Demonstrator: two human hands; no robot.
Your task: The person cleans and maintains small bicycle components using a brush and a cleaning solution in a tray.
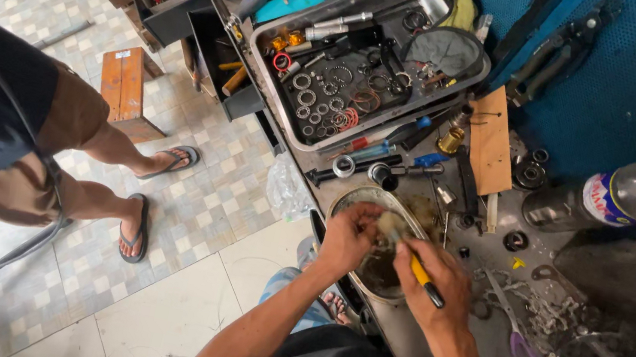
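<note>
Over the metal bowl (349, 197), right hand (439, 283) grips a brush (416, 265), left hand (349, 236) pinching a small part (389, 221).

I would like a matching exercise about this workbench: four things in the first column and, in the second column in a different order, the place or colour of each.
Things:
1. brush
2. scissors
3. plastic bottle
4. metal tray

Places or colours:
A. purple handles, lying on the bench to the right of the hands
B. yellow and black handle, in the right hand over the round bowl
C. full of rings and small parts, at the back of the bench
D. lying on its side by the blue mat

Pairs: 1-B, 2-A, 3-D, 4-C
</note>
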